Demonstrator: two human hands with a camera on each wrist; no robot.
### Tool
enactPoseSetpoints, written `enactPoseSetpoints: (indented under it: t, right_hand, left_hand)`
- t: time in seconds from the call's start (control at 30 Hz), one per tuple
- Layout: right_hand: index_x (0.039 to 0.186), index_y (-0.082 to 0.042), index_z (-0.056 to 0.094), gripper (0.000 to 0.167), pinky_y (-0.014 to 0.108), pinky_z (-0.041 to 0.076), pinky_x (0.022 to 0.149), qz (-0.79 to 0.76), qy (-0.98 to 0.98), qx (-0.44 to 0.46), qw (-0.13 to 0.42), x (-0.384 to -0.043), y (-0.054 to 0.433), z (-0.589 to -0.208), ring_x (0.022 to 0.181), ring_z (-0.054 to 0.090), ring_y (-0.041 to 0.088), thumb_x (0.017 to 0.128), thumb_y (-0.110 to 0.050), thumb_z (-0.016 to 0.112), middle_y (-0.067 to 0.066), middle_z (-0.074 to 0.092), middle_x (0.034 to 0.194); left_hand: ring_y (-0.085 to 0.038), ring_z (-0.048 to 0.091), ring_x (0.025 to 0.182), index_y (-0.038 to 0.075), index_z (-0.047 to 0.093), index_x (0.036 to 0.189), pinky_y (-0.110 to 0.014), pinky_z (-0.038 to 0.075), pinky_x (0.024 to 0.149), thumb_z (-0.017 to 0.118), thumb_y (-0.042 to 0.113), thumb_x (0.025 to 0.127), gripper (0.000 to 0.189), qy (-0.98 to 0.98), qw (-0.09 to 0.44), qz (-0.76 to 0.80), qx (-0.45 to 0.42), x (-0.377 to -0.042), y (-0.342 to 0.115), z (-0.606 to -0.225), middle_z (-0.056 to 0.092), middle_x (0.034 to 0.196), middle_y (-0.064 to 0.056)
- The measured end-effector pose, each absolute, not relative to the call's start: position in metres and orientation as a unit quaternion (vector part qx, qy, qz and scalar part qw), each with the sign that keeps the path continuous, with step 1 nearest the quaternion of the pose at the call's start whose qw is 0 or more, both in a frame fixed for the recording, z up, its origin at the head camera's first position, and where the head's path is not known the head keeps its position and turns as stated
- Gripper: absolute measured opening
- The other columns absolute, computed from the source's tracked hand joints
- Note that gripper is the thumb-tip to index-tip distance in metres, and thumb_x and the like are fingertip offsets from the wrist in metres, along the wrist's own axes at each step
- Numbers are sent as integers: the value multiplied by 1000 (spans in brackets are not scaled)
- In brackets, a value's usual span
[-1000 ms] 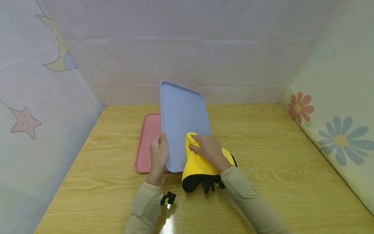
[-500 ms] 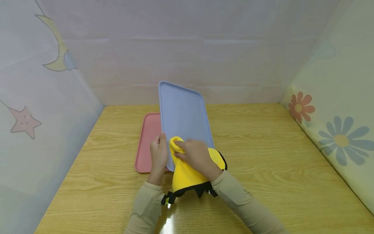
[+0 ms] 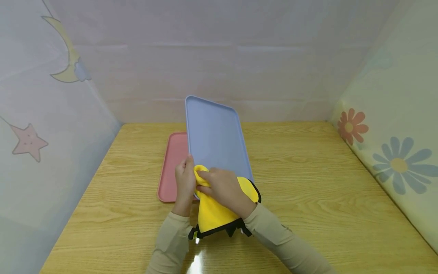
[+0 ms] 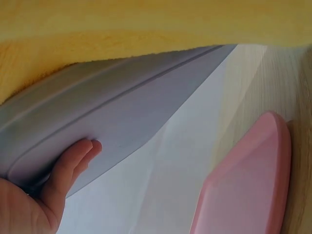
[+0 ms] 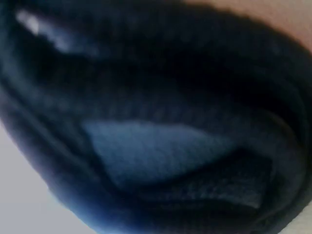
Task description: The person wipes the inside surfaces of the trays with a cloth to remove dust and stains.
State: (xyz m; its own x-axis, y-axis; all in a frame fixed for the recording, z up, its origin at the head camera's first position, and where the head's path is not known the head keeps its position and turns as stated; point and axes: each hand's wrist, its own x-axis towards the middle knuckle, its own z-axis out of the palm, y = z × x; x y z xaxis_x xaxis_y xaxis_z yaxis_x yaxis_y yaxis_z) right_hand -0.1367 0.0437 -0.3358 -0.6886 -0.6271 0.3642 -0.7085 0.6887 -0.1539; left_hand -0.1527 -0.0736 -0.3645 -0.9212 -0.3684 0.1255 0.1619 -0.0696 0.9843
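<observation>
My left hand (image 3: 184,183) grips the left edge of a light blue rectangular tray (image 3: 215,133), which is tilted up off the table. In the left wrist view, its fingers (image 4: 73,165) lie against the tray's underside. My right hand (image 3: 226,190) holds a bunched yellow cloth (image 3: 215,215) with black edging against the tray's lower left corner, right beside the left hand. The cloth hides the tray's lower part and hangs below it. Dark folds of the cloth (image 5: 161,97) fill most of the right wrist view.
A pink tray (image 3: 171,171) lies flat on the wooden table (image 3: 325,182), partly behind the blue tray. Printed fabric walls (image 3: 219,76) stand at the back and both sides.
My right hand has moved the cloth left and slightly toward me across the blue tray, up to the left hand. The left hand and the blue tray have barely shifted.
</observation>
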Motion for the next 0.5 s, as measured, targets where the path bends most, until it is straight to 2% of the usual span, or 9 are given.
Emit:
enactPoseSetpoints:
  t: [0.23, 0.4, 0.5]
  right_hand:
    - [95, -12, 64, 28, 18, 20, 40, 148, -904, 374, 144, -133, 45, -335, 44, 30, 9, 77, -32, 69, -4, 34, 54]
    - [94, -12, 63, 27, 18, 20, 39, 150, -904, 377, 136, -129, 48, -337, 44, 30, 9, 77, -33, 69, -3, 34, 55]
    - [95, -13, 62, 28, 19, 20, 39, 150, -905, 373, 136, -126, 49, -339, 44, 30, 9, 77, -33, 68, -3, 34, 56]
  left_hand:
    - [-7, 34, 43, 9, 34, 60, -19, 32, 41, 36, 24, 97, 40, -651, 170, -735, 80, -151, -74, -361, 31, 52, 0]
    - [-9, 42, 48, 4, 43, 63, -20, 39, 46, 37, 24, 97, 40, -647, 162, -741, 78, -151, -75, -363, 41, 55, -2]
    - [-10, 44, 50, 2, 43, 63, -21, 40, 48, 37, 24, 97, 41, -648, 157, -742, 72, -150, -76, -364, 42, 56, -3]
